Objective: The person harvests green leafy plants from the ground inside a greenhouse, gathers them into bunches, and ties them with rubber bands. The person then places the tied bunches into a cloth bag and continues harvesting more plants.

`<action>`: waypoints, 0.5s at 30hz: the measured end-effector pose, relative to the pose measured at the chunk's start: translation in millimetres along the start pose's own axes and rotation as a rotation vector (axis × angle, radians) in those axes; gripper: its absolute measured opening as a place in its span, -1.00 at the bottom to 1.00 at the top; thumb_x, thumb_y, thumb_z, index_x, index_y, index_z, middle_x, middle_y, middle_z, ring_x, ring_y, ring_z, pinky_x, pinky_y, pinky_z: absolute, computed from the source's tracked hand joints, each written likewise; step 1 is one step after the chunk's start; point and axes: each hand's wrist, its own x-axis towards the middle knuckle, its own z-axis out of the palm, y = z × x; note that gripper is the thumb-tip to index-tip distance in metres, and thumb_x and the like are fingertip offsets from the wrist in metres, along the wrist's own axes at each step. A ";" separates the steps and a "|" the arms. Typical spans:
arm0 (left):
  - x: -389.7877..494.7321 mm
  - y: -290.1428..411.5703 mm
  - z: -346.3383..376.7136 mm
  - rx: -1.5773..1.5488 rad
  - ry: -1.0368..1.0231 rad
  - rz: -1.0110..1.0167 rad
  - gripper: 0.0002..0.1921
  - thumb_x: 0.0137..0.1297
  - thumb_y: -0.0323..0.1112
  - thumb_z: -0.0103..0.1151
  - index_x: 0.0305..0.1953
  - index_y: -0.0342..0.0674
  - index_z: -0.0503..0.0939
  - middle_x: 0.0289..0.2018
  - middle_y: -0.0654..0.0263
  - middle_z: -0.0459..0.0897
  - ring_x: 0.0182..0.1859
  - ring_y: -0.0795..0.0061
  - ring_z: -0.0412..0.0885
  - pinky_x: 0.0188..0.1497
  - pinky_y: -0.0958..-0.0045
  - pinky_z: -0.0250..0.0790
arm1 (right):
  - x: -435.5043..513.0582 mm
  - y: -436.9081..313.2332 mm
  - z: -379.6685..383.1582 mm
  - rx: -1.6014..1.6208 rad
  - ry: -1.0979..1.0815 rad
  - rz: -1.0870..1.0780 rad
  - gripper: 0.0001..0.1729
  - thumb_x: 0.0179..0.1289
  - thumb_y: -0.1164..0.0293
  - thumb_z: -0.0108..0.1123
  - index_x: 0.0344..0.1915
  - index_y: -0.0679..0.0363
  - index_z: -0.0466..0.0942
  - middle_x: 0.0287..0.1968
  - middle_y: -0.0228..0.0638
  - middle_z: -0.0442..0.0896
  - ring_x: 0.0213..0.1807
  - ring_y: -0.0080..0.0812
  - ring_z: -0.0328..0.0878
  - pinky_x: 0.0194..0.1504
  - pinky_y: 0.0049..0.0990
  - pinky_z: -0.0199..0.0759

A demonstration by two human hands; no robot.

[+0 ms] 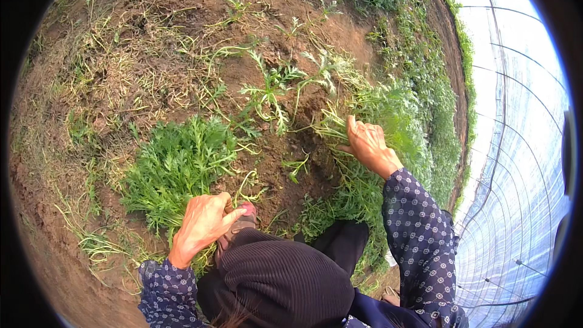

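Note:
My right hand (pixel 371 148) is curled around pale stems (pixel 332 125) of leafy greens at the edge of the standing bed (pixel 394 114). Its fingertips are partly hidden. Close to my knee, my left hand (pixel 205 222) has its fingers bent and its thumb pointing right; whether anything is inside it is hidden. Just beyond that hand lies a thick heap of cut-leaved greens (pixel 182 164), like chrysanthemum greens. Between my hands is bare brown soil (pixel 273 159) with a small loose sprig (pixel 296 167).
A few rooted plants (pixel 268 89) stand ahead. Dry stem litter (pixel 136 77) covers the ground at left. My shoe (pixel 241 218) is beside the heap, below my bent knee (pixel 282 273). Plastic greenhouse sheeting (pixel 514 100) on thin hoops rises at right, past the green rows (pixel 437 100).

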 end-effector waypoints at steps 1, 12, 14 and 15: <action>1.9 1.4 2.5 -0.027 0.003 0.009 -0.56 0.20 -0.05 0.34 -0.50 -0.35 0.49 -0.69 0.02 0.47 -0.55 -0.04 0.51 -0.44 0.11 0.32 | 2.0 2.6 5.8 -0.039 -0.010 0.029 0.03 -0.01 -0.09 0.49 0.18 0.45 0.23 -0.12 0.08 0.64 -0.08 -0.02 0.66 -0.11 -0.10 0.50; -0.4 4.7 0.2 -0.027 -0.019 -0.022 -0.59 0.19 -0.05 0.34 -0.43 -0.33 0.50 -0.64 0.05 0.53 -0.51 -0.01 0.54 -0.42 0.11 0.33 | 10.1 14.6 51.6 -0.333 -0.040 0.075 -0.21 0.00 0.16 0.42 0.15 0.45 0.43 0.12 0.13 0.50 0.29 0.00 0.35 0.19 -0.09 0.29; 0.8 6.2 2.9 -0.037 0.001 0.013 -0.59 0.19 -0.05 0.33 -0.44 -0.32 0.49 -0.64 0.06 0.52 -0.51 0.00 0.54 -0.42 0.11 0.33 | 7.7 16.4 52.7 -0.310 -0.061 0.118 -0.48 0.12 0.34 0.24 0.04 0.43 0.47 -0.01 0.10 0.59 0.16 -0.02 0.50 0.08 -0.11 0.37; 0.2 6.0 3.3 -0.043 0.013 0.018 -0.60 0.18 -0.07 0.35 -0.43 -0.33 0.52 -0.66 0.07 0.52 -0.54 0.06 0.53 -0.44 0.17 0.32 | 7.2 17.3 53.3 -0.217 -0.087 0.127 -0.50 0.14 0.35 0.23 0.03 0.44 0.47 -0.07 0.07 0.62 0.09 -0.03 0.55 0.03 -0.12 0.40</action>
